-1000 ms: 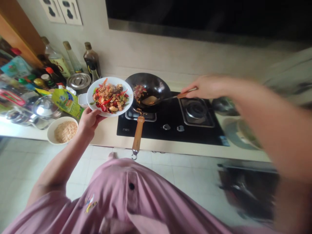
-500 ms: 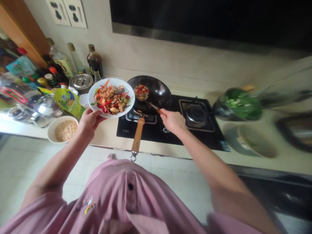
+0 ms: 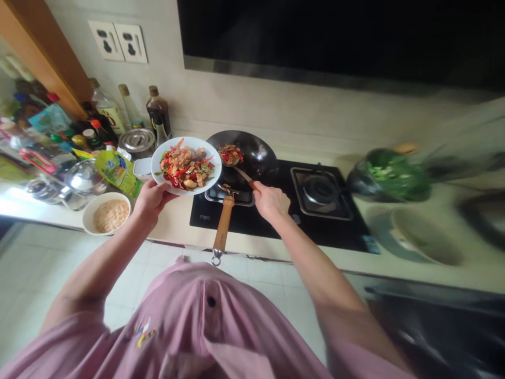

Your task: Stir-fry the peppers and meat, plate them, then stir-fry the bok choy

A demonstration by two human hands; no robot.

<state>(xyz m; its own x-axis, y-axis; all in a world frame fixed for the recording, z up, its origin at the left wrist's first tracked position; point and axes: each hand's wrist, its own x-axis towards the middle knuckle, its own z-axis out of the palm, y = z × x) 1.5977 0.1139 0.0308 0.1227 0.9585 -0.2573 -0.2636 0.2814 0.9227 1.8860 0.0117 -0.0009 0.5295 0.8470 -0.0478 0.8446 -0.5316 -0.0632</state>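
Note:
My left hand (image 3: 154, 199) grips the near-left rim of a white plate (image 3: 216, 176), held up beside the wok. Stir-fried meat with red and green peppers (image 3: 185, 167) is heaped on it. My right hand (image 3: 272, 201) is closed round the handle of a spatula (image 3: 246, 176). The spatula's head lies inside the black wok (image 3: 260, 152), under or among a smaller heap of the same food (image 3: 231, 155). The wok sits on the left burner, and its wooden handle (image 3: 223, 223) points toward me. The plate hides part of the wok's left rim.
A bowl of pale grainy food (image 3: 111, 215), a green pouch (image 3: 120, 171), a lidded metal pot (image 3: 137, 142) and several bottles crowd the left counter. The right burner (image 3: 320, 188) has nothing on it. Farther right are a bowl of chopped greens (image 3: 394, 173) and a pale bowl (image 3: 428, 237).
The spatula and my right hand have moved slightly left and back in the wok. The plate stays tilted beside it. The whole view has shifted a little.

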